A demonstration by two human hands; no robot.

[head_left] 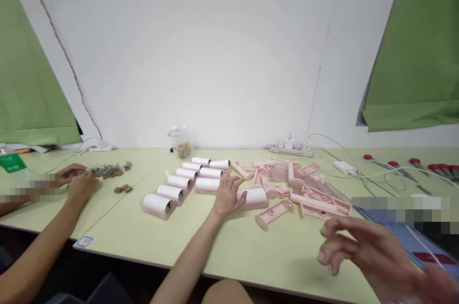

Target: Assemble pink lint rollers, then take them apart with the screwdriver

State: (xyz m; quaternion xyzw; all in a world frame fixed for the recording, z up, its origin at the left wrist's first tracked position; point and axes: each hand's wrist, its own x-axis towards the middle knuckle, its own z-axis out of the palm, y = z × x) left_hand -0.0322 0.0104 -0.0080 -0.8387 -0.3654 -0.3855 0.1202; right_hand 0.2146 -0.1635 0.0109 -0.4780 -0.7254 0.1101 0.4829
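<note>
My left hand (228,196) rests on the pale green table (251,251) with its fingers spread, touching a white roll in a pink holder (254,197). Rows of similar white rolls on pink holders (182,183) lie just left of it. A heap of pink plastic handles and parts (304,189) lies to its right. My right hand (362,246) hovers close to the camera at the lower right, motion-blurred, fingers loosely curled and apart, with nothing seen in it.
At the left, another person's hands (77,179) work by a row of small metal parts (107,168) and brown discs (124,189). A plastic bag (180,142), a power strip (291,150), red-handled screwdrivers (412,164) and a tablet (412,242) are also on the table.
</note>
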